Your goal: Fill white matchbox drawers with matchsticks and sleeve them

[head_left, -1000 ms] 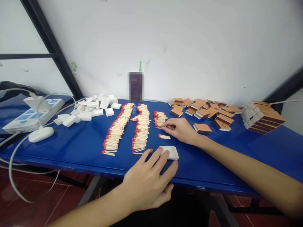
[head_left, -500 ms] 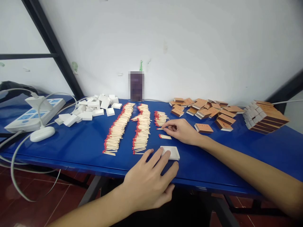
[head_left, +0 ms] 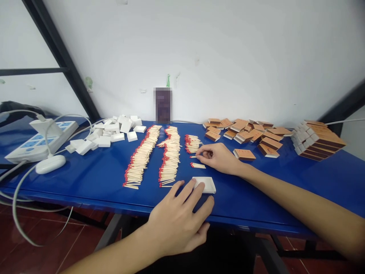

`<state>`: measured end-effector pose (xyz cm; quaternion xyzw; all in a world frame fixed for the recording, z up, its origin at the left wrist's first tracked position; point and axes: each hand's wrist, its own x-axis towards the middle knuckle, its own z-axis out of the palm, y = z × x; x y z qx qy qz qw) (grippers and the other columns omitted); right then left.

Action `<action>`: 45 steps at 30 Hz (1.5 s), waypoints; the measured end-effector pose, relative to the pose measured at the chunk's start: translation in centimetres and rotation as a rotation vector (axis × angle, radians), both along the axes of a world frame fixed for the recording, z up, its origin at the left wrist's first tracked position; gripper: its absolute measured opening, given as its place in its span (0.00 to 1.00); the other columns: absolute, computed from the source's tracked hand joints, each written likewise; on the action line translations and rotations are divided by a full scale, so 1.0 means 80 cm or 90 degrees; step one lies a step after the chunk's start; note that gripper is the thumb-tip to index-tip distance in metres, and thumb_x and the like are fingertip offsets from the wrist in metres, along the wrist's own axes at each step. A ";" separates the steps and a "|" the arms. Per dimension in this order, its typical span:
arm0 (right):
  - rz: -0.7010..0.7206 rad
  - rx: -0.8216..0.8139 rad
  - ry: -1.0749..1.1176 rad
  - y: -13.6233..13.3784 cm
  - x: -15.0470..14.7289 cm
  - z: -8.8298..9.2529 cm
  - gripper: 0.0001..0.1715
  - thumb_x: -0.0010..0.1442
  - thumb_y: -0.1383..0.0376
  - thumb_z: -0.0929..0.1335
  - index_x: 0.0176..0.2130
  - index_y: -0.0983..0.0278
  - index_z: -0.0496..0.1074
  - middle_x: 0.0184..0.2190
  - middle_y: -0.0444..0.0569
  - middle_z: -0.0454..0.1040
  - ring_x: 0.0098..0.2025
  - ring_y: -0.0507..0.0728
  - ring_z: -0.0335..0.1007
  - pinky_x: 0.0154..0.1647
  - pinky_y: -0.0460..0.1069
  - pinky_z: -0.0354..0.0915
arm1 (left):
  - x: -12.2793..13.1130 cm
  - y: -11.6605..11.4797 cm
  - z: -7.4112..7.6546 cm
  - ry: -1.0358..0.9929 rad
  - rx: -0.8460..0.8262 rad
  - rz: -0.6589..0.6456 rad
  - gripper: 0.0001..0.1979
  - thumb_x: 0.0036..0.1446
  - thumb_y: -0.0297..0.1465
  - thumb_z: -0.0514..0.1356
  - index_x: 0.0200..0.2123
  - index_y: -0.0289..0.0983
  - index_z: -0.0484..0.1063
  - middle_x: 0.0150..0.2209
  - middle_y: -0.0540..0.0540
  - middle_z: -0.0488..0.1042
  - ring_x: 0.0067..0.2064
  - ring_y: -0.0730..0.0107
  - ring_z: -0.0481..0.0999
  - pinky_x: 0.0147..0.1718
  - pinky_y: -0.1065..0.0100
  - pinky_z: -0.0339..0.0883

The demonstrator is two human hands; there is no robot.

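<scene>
The blue worktop (head_left: 94, 179) runs along a white wall (head_left: 242, 57), above a red tiled floor (head_left: 68, 243). Compared with 1 second ago, the right hand (head_left: 218, 158) sits slightly nearer the worktop's front edge, its thumb and finger pinching 1 match (head_left: 193, 156) just clear of the shortest row (head_left: 193, 144). The match shows a red head and pale stick. Near the front edge, the left hand (head_left: 181, 217) spreads loosely, fingertips over a shallow white tray (head_left: 209, 185).
</scene>
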<state>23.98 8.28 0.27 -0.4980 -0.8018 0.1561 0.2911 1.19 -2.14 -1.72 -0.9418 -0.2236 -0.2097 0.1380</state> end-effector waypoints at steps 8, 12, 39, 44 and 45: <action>-0.026 0.040 -0.028 -0.001 0.003 -0.002 0.16 0.61 0.60 0.65 0.38 0.65 0.80 0.19 0.42 0.66 0.21 0.50 0.57 0.26 0.47 0.54 | 0.001 0.001 0.002 -0.003 0.002 -0.002 0.21 0.64 0.38 0.51 0.57 0.36 0.66 0.57 0.37 0.68 0.60 0.48 0.65 0.57 0.52 0.59; -0.023 0.040 -0.032 0.000 0.003 -0.003 0.15 0.61 0.60 0.66 0.36 0.65 0.80 0.19 0.42 0.67 0.21 0.50 0.58 0.26 0.47 0.55 | 0.001 0.001 0.001 -0.001 0.002 -0.001 0.21 0.64 0.38 0.51 0.57 0.36 0.67 0.57 0.37 0.68 0.60 0.48 0.65 0.57 0.52 0.59; 0.001 0.063 -0.057 -0.003 0.001 0.000 0.17 0.62 0.62 0.64 0.41 0.66 0.80 0.21 0.43 0.68 0.22 0.50 0.59 0.26 0.46 0.55 | 0.002 0.001 0.003 0.005 -0.003 0.000 0.21 0.64 0.38 0.52 0.57 0.35 0.67 0.57 0.37 0.68 0.60 0.48 0.65 0.57 0.51 0.59; 0.003 0.065 -0.054 -0.003 0.002 0.000 0.17 0.63 0.62 0.64 0.41 0.66 0.80 0.23 0.45 0.71 0.23 0.51 0.60 0.27 0.46 0.56 | 0.001 0.001 0.002 0.000 0.002 -0.002 0.21 0.64 0.38 0.52 0.56 0.35 0.67 0.57 0.37 0.68 0.60 0.48 0.65 0.57 0.51 0.60; 0.003 0.065 -0.054 -0.003 0.002 -0.001 0.16 0.63 0.62 0.64 0.40 0.65 0.80 0.23 0.45 0.71 0.23 0.51 0.60 0.27 0.46 0.56 | 0.001 0.001 0.002 0.000 0.002 0.000 0.21 0.64 0.38 0.53 0.56 0.36 0.67 0.57 0.37 0.68 0.60 0.48 0.65 0.57 0.51 0.60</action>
